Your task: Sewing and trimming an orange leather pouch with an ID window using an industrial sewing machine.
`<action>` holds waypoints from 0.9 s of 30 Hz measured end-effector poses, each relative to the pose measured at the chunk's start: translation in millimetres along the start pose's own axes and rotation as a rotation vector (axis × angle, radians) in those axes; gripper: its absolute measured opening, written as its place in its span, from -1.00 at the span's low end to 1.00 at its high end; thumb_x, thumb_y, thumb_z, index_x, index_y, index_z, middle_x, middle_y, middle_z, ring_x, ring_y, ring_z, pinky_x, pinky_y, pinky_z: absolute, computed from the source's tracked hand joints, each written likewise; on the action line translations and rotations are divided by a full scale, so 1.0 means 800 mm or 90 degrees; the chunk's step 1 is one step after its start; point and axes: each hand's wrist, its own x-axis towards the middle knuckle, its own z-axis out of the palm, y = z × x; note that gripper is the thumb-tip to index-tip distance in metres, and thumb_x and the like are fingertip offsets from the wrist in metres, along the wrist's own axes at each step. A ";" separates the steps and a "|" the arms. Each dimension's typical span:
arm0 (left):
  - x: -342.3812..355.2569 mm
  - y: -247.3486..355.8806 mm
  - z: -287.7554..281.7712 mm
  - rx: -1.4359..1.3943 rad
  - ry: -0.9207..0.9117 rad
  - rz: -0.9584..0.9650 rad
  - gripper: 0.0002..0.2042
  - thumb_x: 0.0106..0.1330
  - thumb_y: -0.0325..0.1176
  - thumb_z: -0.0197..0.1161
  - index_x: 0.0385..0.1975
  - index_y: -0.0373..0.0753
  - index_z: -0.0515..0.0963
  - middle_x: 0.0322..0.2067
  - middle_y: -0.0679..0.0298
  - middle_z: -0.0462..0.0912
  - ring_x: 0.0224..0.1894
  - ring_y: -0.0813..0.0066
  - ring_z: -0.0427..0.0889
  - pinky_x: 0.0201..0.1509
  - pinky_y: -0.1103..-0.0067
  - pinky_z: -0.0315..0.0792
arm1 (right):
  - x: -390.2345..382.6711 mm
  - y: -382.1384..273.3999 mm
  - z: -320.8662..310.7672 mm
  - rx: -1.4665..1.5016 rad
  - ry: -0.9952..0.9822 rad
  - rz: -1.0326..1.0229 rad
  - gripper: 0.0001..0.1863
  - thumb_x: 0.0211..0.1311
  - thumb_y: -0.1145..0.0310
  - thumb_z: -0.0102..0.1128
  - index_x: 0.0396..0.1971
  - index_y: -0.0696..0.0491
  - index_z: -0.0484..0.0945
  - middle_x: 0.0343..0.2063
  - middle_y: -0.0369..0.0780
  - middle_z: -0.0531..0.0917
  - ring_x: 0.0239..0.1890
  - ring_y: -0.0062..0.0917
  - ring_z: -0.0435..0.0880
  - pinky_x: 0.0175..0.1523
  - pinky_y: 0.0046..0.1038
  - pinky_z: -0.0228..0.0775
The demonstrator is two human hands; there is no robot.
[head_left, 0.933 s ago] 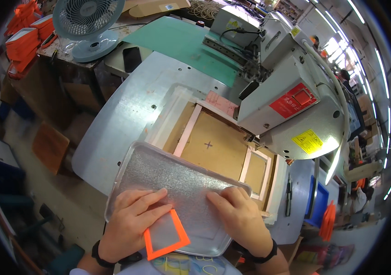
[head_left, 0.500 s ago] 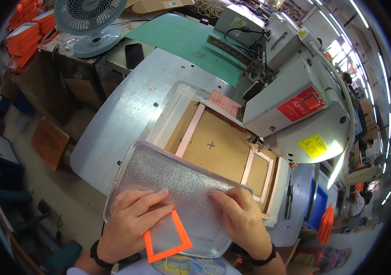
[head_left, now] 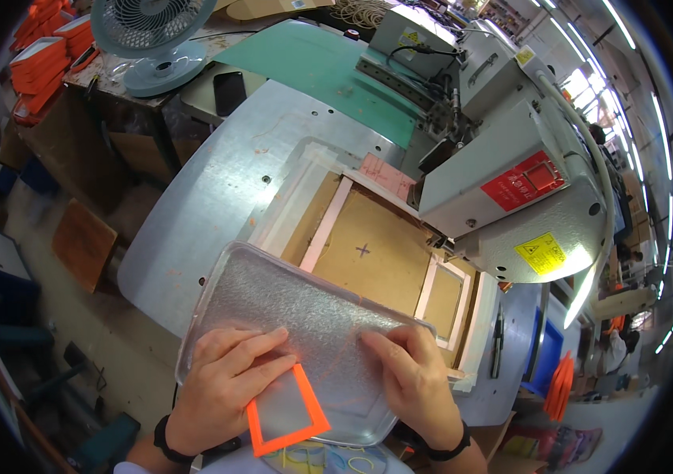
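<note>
A shallow silvery metal tray (head_left: 273, 294) lies tilted in front of me, its near edge close to my body. My left hand (head_left: 230, 379) is over the tray's left part, fingers bent and close together. Its fingers hold a small rectangular piece with an orange border and a grey see-through middle (head_left: 305, 411), whose left part is under the hand. On the tray's right side is my right hand (head_left: 418, 375), thumb and index finger pinched near the surface. What that pinch holds, if anything, is too small to make out. Faint orange thread-like lines (head_left: 360, 300) show on the tray.
Beyond the tray, a wooden-board jig with pale strips (head_left: 376, 245) sits on the sewing machine's metal table (head_left: 194, 205). The machine head (head_left: 502, 189) overhangs it at right. A fan (head_left: 151, 31), a phone (head_left: 230, 93) and orange stacks (head_left: 36, 67) are at far left.
My right hand has shifted very slightly left. The left hand, the orange-bordered piece and the tray are nearly where they were.
</note>
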 end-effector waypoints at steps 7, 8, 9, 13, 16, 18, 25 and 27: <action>0.000 0.000 0.000 -0.003 0.000 -0.004 -0.71 0.11 -0.38 0.32 -0.13 -0.21 0.71 0.11 0.26 0.61 0.10 0.30 0.52 0.24 0.37 0.27 | -0.002 -0.003 0.003 -0.004 0.012 0.023 -0.56 -0.11 0.75 0.17 -0.14 0.15 0.66 -0.30 -0.13 0.52 -0.26 -0.24 0.54 -0.15 -0.33 0.45; 0.000 0.000 0.000 -0.002 0.000 -0.004 -0.71 0.11 -0.38 0.32 -0.13 -0.21 0.70 0.11 0.26 0.61 0.10 0.30 0.52 0.24 0.37 0.27 | -0.002 -0.005 0.004 -0.002 0.016 0.039 -0.56 -0.11 0.75 0.17 -0.14 0.15 0.66 -0.30 -0.13 0.52 -0.25 -0.24 0.54 -0.15 -0.33 0.45; 0.000 0.001 0.000 -0.001 -0.001 -0.004 -0.71 0.11 -0.38 0.32 -0.13 -0.21 0.70 0.11 0.26 0.60 0.10 0.30 0.52 0.25 0.37 0.26 | -0.003 -0.004 0.004 -0.002 0.014 0.028 -0.56 -0.12 0.75 0.17 -0.14 0.15 0.66 -0.30 -0.13 0.53 -0.25 -0.24 0.54 -0.15 -0.34 0.45; -0.002 0.001 0.000 -0.003 0.000 -0.007 -0.70 0.11 -0.38 0.32 -0.12 -0.21 0.70 0.11 0.26 0.60 0.11 0.30 0.51 0.25 0.36 0.26 | -0.006 0.002 0.004 0.027 0.015 0.016 -0.57 -0.14 0.76 0.18 -0.17 0.15 0.66 -0.30 -0.13 0.53 -0.24 -0.24 0.54 -0.15 -0.34 0.45; 0.000 0.001 -0.001 -0.006 -0.001 -0.004 -0.70 0.11 -0.38 0.32 -0.12 -0.21 0.70 0.11 0.26 0.60 0.11 0.30 0.51 0.25 0.36 0.26 | -0.005 -0.001 0.006 0.026 0.030 0.028 -0.60 -0.17 0.76 0.20 -0.22 0.15 0.66 -0.29 -0.13 0.53 -0.24 -0.24 0.54 -0.14 -0.32 0.45; -0.001 0.001 -0.002 -0.006 0.000 -0.007 -0.70 0.11 -0.39 0.32 -0.12 -0.21 0.70 0.11 0.26 0.60 0.11 0.29 0.51 0.24 0.36 0.26 | -0.006 0.000 0.005 0.028 0.009 0.014 -0.62 -0.16 0.75 0.21 -0.24 0.15 0.66 -0.25 -0.12 0.54 -0.22 -0.23 0.54 -0.12 -0.32 0.46; -0.001 0.001 0.000 -0.007 0.008 0.001 -0.70 0.11 -0.40 0.31 -0.12 -0.21 0.70 0.10 0.26 0.61 0.10 0.28 0.52 0.23 0.36 0.26 | -0.010 -0.019 -0.010 -0.059 -0.064 -0.076 -0.74 -0.02 0.62 0.32 -0.25 0.15 0.69 -0.08 -0.09 0.64 -0.07 -0.21 0.64 -0.05 -0.34 0.51; -0.001 0.002 -0.002 -0.007 0.009 -0.002 -0.70 0.11 -0.40 0.31 -0.12 -0.21 0.70 0.10 0.26 0.61 0.09 0.28 0.52 0.23 0.36 0.26 | -0.020 -0.024 -0.029 0.059 -0.249 -0.108 -0.76 0.01 0.54 0.37 -0.24 0.15 0.71 -0.15 -0.11 0.70 -0.14 -0.22 0.69 -0.08 -0.33 0.55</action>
